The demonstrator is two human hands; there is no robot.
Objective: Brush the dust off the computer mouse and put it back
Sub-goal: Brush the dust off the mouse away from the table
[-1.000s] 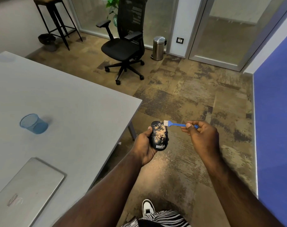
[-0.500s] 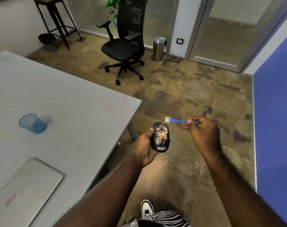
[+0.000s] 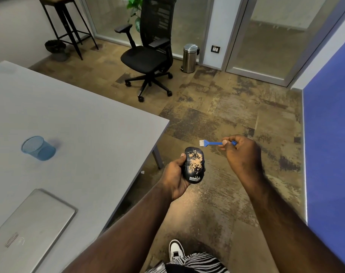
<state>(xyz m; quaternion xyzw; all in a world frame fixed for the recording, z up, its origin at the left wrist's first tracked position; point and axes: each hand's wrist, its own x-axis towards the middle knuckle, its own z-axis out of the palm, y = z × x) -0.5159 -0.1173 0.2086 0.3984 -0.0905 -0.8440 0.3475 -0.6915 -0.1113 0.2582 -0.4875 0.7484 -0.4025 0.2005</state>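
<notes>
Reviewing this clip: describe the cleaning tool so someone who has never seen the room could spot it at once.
Start at the grey table's near corner and look right, over the carpet. The right hand pinches a thin blue brush by its handle, bristles pointing left, just above the dusty black mouse. It is the only slim blue stick with white bristles.

We hold the mouse (image 3: 194,166) in our left hand (image 3: 176,177) over the floor, off the table (image 3: 85,123) corner; tan dust speckles its black top. Our right hand (image 3: 241,152) pinches the brush (image 3: 211,143), bristles clear of the mouse, up and right. A cup (image 3: 37,148) and laptop (image 3: 30,225) lie on the table.
</notes>
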